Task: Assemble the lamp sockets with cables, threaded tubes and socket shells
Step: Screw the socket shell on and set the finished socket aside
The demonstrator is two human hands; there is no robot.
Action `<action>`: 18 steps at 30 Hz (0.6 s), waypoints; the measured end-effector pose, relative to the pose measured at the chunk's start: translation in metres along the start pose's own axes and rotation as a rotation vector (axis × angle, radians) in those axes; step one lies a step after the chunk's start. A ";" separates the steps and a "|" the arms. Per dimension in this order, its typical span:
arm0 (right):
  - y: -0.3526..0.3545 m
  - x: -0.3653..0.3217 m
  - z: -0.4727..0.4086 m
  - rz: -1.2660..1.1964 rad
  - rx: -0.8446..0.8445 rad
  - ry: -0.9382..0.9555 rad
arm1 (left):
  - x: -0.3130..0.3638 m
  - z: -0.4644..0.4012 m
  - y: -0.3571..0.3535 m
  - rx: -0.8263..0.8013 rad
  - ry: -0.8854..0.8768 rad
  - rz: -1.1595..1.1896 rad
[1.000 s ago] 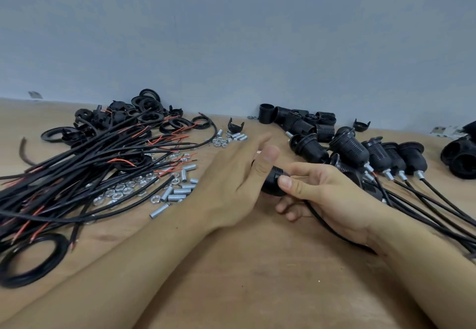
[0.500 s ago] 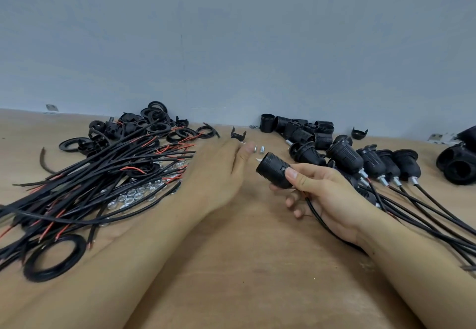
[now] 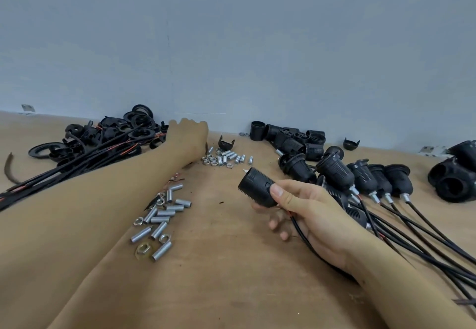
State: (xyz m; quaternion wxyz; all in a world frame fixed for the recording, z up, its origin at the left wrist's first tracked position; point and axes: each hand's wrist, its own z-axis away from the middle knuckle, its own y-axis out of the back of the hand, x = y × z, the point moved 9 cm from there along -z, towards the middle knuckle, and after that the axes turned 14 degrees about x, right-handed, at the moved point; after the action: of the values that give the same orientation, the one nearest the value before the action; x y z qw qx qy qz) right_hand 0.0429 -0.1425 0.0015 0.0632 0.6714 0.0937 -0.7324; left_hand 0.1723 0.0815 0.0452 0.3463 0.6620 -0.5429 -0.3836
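Observation:
My right hand (image 3: 306, 212) grips a black ribbed lamp socket (image 3: 257, 190) just above the table, its black cable (image 3: 305, 238) trailing under my palm. My left hand (image 3: 189, 135) is stretched far out to the pile of black rings and socket parts (image 3: 121, 130) by the wall, knuckles up; its fingertips are hidden behind the hand, so I cannot tell whether it holds anything. Silver threaded tubes and nuts (image 3: 162, 217) lie beside my left forearm. A second cluster of tubes and nuts (image 3: 225, 159) lies farther back.
Black and red cables (image 3: 77, 163) fan out at the left. Finished sockets with cables (image 3: 371, 179) lie in a row at the right, loose socket shells (image 3: 291, 135) behind them. More black shells (image 3: 453, 179) sit at the far right. A grey wall bounds the wooden table (image 3: 231, 277).
My left hand has left the socket and reached forward to the pile of black parts at the wall. My right hand has stayed holding the socket, tilted a little more upward.

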 end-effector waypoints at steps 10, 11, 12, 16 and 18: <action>0.002 -0.001 0.000 -0.020 0.046 0.018 | 0.007 0.052 0.100 0.443 0.231 1.070; 0.002 -0.001 0.000 -0.022 0.049 0.018 | 0.012 0.065 0.109 0.427 0.230 1.205; 0.002 -0.002 0.000 -0.023 0.050 0.018 | 0.018 0.078 0.114 0.406 0.227 1.324; 0.000 -0.004 0.001 -0.018 0.043 0.037 | 0.036 0.122 0.106 0.315 0.291 1.609; 0.000 -0.004 0.002 -0.013 0.042 0.043 | 0.037 0.131 0.097 0.309 0.329 1.608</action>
State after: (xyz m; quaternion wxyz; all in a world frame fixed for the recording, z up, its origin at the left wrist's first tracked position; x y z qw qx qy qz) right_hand 0.0415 -0.1426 0.0060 0.0424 0.6876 0.0839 -0.7200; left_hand 0.0164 0.0234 0.0642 0.4947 0.1603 -0.8389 0.1606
